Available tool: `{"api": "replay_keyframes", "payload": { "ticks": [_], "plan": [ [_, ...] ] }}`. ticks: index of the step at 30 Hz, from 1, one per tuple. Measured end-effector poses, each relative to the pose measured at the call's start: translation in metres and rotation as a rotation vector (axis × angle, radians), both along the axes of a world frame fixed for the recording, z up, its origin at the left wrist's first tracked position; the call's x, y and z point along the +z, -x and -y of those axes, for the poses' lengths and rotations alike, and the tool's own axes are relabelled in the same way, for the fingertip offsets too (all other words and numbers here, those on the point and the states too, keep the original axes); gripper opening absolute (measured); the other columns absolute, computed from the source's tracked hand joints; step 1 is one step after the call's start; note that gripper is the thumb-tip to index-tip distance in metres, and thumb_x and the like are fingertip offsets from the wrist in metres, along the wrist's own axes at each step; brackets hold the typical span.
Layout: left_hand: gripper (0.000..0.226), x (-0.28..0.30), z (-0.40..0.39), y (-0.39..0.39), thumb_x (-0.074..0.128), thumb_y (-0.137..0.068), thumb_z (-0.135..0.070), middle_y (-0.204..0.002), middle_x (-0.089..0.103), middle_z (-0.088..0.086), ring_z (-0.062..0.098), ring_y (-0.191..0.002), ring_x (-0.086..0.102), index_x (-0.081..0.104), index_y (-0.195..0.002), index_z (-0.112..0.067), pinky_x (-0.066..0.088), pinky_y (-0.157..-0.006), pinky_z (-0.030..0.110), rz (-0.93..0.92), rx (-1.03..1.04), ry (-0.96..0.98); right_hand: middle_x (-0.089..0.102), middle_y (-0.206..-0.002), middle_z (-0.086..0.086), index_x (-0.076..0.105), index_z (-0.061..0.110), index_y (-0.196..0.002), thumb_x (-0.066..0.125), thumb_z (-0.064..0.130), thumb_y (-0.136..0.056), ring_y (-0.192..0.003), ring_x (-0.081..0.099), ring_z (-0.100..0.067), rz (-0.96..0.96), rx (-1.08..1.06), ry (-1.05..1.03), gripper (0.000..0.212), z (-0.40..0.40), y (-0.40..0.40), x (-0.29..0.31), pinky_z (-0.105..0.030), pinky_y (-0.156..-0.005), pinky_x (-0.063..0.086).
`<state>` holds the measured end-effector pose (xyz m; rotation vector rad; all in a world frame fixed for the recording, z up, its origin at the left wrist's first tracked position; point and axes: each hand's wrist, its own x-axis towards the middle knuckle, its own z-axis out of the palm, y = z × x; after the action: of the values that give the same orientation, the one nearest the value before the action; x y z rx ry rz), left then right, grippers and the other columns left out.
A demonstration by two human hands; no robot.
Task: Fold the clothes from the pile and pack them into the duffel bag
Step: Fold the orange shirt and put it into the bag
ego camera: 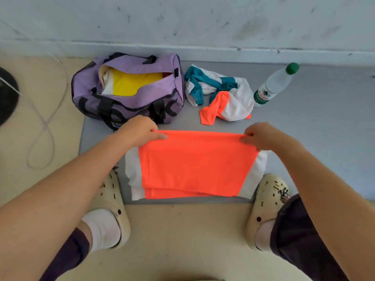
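Observation:
An orange and white shirt (194,165) lies partly folded on the grey mat in front of my feet. My left hand (140,129) pinches its far left corner and my right hand (263,136) pinches its far right corner. Behind it, at the left, the purple duffel bag (89,88) stands unzipped with a yellow garment (134,83) and a white one inside. To the right of the bag lies the pile: a crumpled white and teal garment (205,84) and a white and orange one (225,106).
A clear water bottle (274,86) with a green cap lies right of the pile. The grey mat (314,138) ends at a white wall behind. A white cable (43,120) loops on the beige floor at left, near a black round object (7,96). My cream clogs flank the shirt.

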<state>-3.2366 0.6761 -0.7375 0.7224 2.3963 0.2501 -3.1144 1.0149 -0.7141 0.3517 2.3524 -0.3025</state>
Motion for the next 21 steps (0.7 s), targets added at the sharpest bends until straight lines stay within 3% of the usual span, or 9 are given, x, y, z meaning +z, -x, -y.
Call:
{"api": "replay_keyframes", "payload": {
  "ticks": [3, 5, 7, 11, 13, 16, 19, 21],
  "plan": [
    [0.061, 0.056, -0.011, 0.017, 0.064, -0.087, -0.053, -0.047, 0.037, 0.003, 0.023, -0.051, 0.040, 0.039, -0.049, -0.013, 0.027, -0.053, 0.037, -0.306, 0.090, -0.229, 0.049, -0.067, -0.002, 0.049, 0.019, -0.063, 0.065, 0.034, -0.088, -0.079, 0.054, -0.029, -0.442, -0.205, -0.002, 0.033, -0.017, 0.012, 0.056, -0.032, -0.066, 0.037],
    [0.054, 0.091, -0.022, 0.026, 0.064, -0.088, -0.051, -0.052, 0.047, 0.005, 0.025, -0.058, 0.046, 0.054, -0.057, -0.009, 0.034, -0.062, 0.039, -0.473, 0.135, -0.339, 0.052, -0.070, -0.006, 0.053, 0.013, -0.068, 0.071, 0.037, -0.083, -0.074, 0.049, -0.027, -0.705, -0.249, -0.032, 0.033, -0.024, 0.015, 0.094, -0.035, -0.065, 0.038],
    [0.050, 0.126, -0.037, 0.030, 0.064, -0.090, -0.049, -0.055, 0.051, 0.006, 0.027, -0.060, 0.048, 0.057, -0.063, -0.007, 0.035, -0.063, 0.038, -0.618, 0.149, -0.440, 0.053, -0.076, -0.013, 0.058, 0.004, -0.077, 0.073, 0.036, -0.081, -0.076, 0.047, -0.027, -0.932, -0.203, -0.086, 0.035, -0.031, 0.013, 0.128, -0.036, -0.065, 0.036],
    [0.051, 0.171, -0.060, 0.021, 0.065, -0.089, -0.047, -0.053, 0.037, 0.004, 0.027, -0.055, 0.039, 0.043, -0.058, -0.014, 0.024, -0.056, 0.033, -0.812, 0.160, -0.563, 0.046, -0.075, -0.010, 0.053, 0.001, -0.076, 0.071, 0.037, -0.082, -0.074, 0.039, -0.025, -1.141, -0.216, -0.168, 0.040, -0.042, -0.007, 0.168, -0.033, -0.061, 0.025],
    [0.053, 0.171, -0.067, 0.010, 0.065, -0.089, -0.049, -0.052, 0.039, 0.008, 0.031, -0.055, 0.042, 0.045, -0.057, -0.011, 0.026, -0.053, 0.034, -0.824, 0.193, -0.531, 0.044, -0.073, -0.008, 0.052, 0.001, -0.075, 0.070, 0.036, -0.084, -0.073, 0.039, -0.025, -1.149, -0.225, -0.176, 0.040, -0.042, -0.022, 0.165, -0.033, -0.061, 0.026],
    [0.052, 0.135, -0.072, -0.017, 0.066, -0.086, -0.052, -0.054, 0.046, 0.015, 0.039, -0.067, 0.055, 0.045, -0.057, -0.013, 0.024, -0.051, 0.036, -0.681, 0.231, -0.415, 0.046, -0.070, -0.009, 0.047, 0.005, -0.069, 0.069, 0.037, -0.085, -0.069, 0.041, -0.027, -1.045, -0.252, -0.143, 0.042, -0.037, -0.047, 0.129, -0.034, -0.057, 0.029],
    [0.050, 0.072, -0.068, -0.050, 0.063, -0.086, -0.055, -0.076, 0.062, 0.027, 0.046, -0.095, 0.059, 0.052, -0.062, -0.011, 0.032, -0.058, 0.039, -0.457, 0.197, -0.195, 0.058, -0.077, -0.016, 0.056, 0.003, -0.077, 0.066, 0.039, -0.088, -0.075, 0.053, -0.033, -0.765, -0.239, -0.122, 0.039, -0.030, -0.066, 0.068, -0.037, -0.060, 0.035],
    [0.047, 0.027, -0.063, -0.072, 0.062, -0.088, -0.054, -0.087, 0.066, 0.022, 0.041, -0.101, 0.059, 0.063, -0.078, -0.008, 0.041, -0.072, 0.041, -0.279, 0.156, -0.055, 0.063, -0.090, -0.019, 0.060, 0.001, -0.087, 0.062, 0.035, -0.091, -0.087, 0.059, -0.036, -0.536, -0.206, -0.095, 0.034, -0.019, -0.079, 0.023, -0.036, -0.066, 0.035]
  ]
}}
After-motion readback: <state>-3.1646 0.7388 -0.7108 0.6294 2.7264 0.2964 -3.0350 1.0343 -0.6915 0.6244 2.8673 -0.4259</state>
